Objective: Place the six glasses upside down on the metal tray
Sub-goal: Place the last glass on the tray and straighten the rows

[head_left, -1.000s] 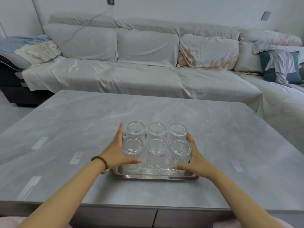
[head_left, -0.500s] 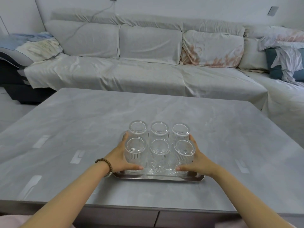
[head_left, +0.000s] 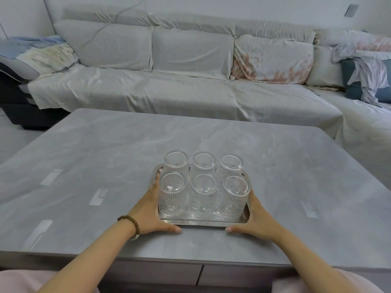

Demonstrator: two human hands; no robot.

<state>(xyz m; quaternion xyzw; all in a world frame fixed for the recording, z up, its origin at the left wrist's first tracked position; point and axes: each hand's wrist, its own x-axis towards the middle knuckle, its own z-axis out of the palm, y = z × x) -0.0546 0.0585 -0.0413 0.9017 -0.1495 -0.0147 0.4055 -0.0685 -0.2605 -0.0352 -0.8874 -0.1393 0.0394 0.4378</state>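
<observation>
Several clear ribbed glasses point(head_left: 204, 195) stand upside down in two rows on the metal tray point(head_left: 203, 221), which lies near the front of the grey table point(head_left: 101, 153). My left hand point(head_left: 149, 210) is clasped around the tray's left side, with its thumb along the front edge. On the tray's right side, my right hand point(head_left: 257, 216) holds it the same way. Both sets of fingers run along the tray's sides beside the front glasses. The tray looks flat on the table.
A long cloth-covered sofa point(head_left: 169, 92) runs behind the table and turns along the right. Pale reflective marks point(head_left: 98, 196) dot the tabletop to the left and right of the tray. The table's front edge point(head_left: 190, 263) is just below my wrists.
Both hands slid down from the sides of the front glasses to the tray's edges, thumbs now along its front rim. The glasses stayed in place.
</observation>
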